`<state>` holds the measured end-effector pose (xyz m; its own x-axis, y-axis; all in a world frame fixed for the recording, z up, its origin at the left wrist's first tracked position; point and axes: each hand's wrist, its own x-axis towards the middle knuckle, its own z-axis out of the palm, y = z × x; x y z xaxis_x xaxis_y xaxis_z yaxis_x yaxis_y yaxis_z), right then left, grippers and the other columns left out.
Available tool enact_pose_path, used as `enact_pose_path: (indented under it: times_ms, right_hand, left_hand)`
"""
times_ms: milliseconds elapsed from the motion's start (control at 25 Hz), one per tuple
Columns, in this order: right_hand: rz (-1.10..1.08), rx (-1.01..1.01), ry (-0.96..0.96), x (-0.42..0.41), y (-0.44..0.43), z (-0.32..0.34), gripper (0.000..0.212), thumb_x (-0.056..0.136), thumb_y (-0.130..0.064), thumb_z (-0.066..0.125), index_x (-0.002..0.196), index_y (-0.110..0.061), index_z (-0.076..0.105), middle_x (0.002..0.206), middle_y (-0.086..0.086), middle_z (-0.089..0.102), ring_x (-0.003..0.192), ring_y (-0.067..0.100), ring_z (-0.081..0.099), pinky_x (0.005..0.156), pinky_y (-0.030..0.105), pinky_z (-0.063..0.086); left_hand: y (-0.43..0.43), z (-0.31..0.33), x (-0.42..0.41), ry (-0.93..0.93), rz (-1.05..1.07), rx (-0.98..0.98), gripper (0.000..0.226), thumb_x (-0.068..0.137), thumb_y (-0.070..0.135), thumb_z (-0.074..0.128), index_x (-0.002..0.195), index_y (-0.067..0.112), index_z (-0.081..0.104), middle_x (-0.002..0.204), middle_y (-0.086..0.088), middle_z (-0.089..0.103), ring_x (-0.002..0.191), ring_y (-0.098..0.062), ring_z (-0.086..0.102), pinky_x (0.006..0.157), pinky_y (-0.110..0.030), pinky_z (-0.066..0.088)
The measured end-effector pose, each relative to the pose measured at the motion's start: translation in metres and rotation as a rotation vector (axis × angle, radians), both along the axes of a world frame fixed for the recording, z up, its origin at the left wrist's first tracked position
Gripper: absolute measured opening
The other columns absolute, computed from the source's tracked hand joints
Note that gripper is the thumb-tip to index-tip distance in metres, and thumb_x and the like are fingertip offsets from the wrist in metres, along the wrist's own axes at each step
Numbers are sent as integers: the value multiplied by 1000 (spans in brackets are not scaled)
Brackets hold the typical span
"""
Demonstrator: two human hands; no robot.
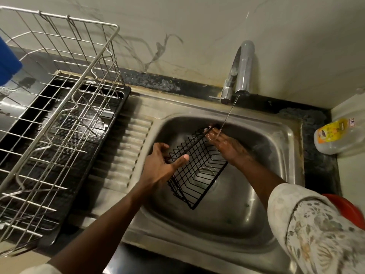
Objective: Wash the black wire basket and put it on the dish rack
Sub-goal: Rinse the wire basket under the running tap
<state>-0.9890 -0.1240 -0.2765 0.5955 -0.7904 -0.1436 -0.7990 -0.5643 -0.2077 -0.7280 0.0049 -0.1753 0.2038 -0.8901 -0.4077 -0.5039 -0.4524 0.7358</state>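
Observation:
The black wire basket is tilted over the steel sink, held above the basin. My left hand grips its near left rim, thumb across the wires and fingers curled behind. My right hand lies flat against the basket's far right side with straight, wet fingers. A thin stream of water from the tap falls onto the fingertips of that hand and the basket's far corner. The steel dish rack stands on a black tray to the left of the sink.
A ribbed draining board lies between the sink and the rack. A plastic jar with a yellow label lies on the dark counter at the right. A red object shows at the right edge, a blue object at the far left.

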Motion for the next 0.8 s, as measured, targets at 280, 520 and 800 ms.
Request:
enact_pose_path:
  times_ms: [280, 520, 800]
  right_hand:
    - [67, -9, -38, 22, -4, 15, 72, 92, 7, 47, 157, -21, 31, 165, 5, 23, 153, 28, 19, 123, 45, 25]
    - [190, -113, 178, 21, -3, -2, 70, 98, -38, 50, 159, -24, 20, 167, 2, 9, 154, 22, 4, 126, 47, 4]
    - [83, 167, 237, -11, 9, -25, 75, 95, -55, -2, 160, -18, 6, 168, 0, 10, 145, 1, -12, 118, 27, -16]
  left_hand:
    - [-50, -2, -37, -101, -226, 389, 39, 85, 49, 71, 95, 12, 61, 88, -1, 58, 72, -11, 54, 65, -25, 47]
    - [-46, -20, -43, -398, -90, 213, 61, 79, 72, 60, 93, 14, 52, 87, -2, 59, 79, -20, 59, 74, -33, 48]
    - [-38, -32, -45, -254, 33, 196, 91, 72, 73, 61, 136, 11, 44, 115, -8, 58, 98, -25, 58, 89, -42, 52]
